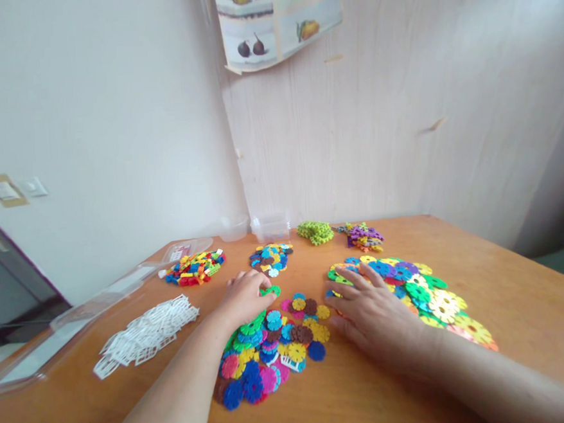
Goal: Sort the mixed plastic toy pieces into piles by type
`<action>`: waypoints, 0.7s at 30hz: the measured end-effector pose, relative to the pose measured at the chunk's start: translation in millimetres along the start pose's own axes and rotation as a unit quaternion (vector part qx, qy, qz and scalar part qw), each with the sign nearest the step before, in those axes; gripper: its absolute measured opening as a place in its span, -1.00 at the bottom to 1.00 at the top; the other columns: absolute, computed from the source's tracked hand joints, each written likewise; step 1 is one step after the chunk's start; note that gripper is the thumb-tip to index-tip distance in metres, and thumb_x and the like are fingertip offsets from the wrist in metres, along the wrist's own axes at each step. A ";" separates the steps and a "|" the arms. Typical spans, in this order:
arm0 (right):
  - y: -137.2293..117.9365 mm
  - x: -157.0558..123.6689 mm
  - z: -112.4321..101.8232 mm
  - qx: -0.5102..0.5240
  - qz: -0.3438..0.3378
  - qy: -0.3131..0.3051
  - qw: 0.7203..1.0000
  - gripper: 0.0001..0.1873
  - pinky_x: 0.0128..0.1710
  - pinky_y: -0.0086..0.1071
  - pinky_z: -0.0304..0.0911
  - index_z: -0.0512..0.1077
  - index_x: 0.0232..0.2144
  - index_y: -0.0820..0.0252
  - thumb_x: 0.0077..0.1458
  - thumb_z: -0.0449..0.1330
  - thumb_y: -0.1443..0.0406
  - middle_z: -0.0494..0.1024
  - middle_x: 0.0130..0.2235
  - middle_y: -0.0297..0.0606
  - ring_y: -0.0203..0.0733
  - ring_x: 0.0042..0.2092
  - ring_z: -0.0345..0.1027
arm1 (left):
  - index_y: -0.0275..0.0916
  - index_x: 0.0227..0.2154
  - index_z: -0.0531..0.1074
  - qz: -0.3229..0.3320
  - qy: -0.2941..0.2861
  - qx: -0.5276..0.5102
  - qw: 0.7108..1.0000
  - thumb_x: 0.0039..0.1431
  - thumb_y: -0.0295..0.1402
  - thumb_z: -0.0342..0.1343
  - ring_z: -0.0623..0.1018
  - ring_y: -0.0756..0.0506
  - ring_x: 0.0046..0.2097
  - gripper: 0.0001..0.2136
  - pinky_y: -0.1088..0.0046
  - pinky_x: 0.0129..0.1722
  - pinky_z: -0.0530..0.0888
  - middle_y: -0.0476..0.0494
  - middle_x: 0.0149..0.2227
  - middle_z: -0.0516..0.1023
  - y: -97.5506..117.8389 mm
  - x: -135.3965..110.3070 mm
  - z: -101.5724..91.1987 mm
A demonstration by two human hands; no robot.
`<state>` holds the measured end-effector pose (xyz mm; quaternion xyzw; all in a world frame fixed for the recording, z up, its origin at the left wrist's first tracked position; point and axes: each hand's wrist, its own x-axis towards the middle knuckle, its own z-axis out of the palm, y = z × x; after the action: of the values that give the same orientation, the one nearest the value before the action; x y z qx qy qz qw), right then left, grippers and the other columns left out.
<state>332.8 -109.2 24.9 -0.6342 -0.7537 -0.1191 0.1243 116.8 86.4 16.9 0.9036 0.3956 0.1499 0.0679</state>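
My left hand (248,297) reaches over the back of a mixed heap of small notched plastic discs (296,352). Its fingers are curled, with a green notched disc (271,291) between thumb and forefinger. Under that palm lie more green discs, partly covered. My right hand (366,303) is palm down with its fingers spread, at the left edge of a pile of larger flower-shaped discs (420,290). Some of those discs are hidden under its fingers, and I see nothing gripped there.
White plastic frame pieces (145,330) lie left of my left forearm. Farther back are colourful building bricks (195,268), another disc pile (272,257), green pieces (315,232) and purple pieces (363,236). Clear plastic containers (270,227) stand by the wall; a transparent lid (95,302) lies along the left edge.
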 end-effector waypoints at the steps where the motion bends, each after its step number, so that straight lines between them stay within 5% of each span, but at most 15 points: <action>1: -4.4 -0.2 0.9 0.007 -0.015 -0.003 1.000 -0.64 0.28 0.18 -0.38 0.44 0.05 -0.02 0.29 0.00 0.16 0.42 0.17 -0.23 0.12 0.32 -0.07 | -0.08 -0.30 0.49 -0.003 -0.003 -0.004 1.000 0.05 -0.14 0.13 0.43 -0.23 -0.01 -0.80 0.25 -0.05 0.27 -0.09 -0.12 0.53 0.3 0.0 -0.1; 11: -19.9 6.4 18.5 0.022 -0.081 -0.033 0.996 -0.50 0.28 0.26 -0.47 0.21 0.25 0.03 0.34 -0.12 0.10 0.32 0.25 -0.25 0.15 0.37 -0.19 | -0.07 -0.27 0.51 -0.003 0.011 -0.026 1.000 0.02 -0.15 0.16 0.41 -0.25 0.03 -0.78 0.21 0.00 0.27 -0.10 -0.08 0.51 -3.4 0.5 4.6; 21: -29.0 18.9 20.6 0.035 -0.075 -0.047 0.995 -0.55 0.28 0.28 -0.46 0.27 0.20 0.00 0.34 -0.10 0.13 0.37 0.22 -0.28 0.11 0.37 -0.21 | -0.14 -0.31 0.47 -0.028 -0.015 -0.051 0.998 -0.06 -0.20 0.19 0.44 -0.20 -0.02 -0.76 0.35 -0.10 0.37 -0.12 -0.11 0.50 -7.9 9.7 10.4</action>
<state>300.4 -89.6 11.3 -0.5758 -0.8081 -0.0717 0.1017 120.9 98.8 7.2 0.8894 0.4118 0.1544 0.1244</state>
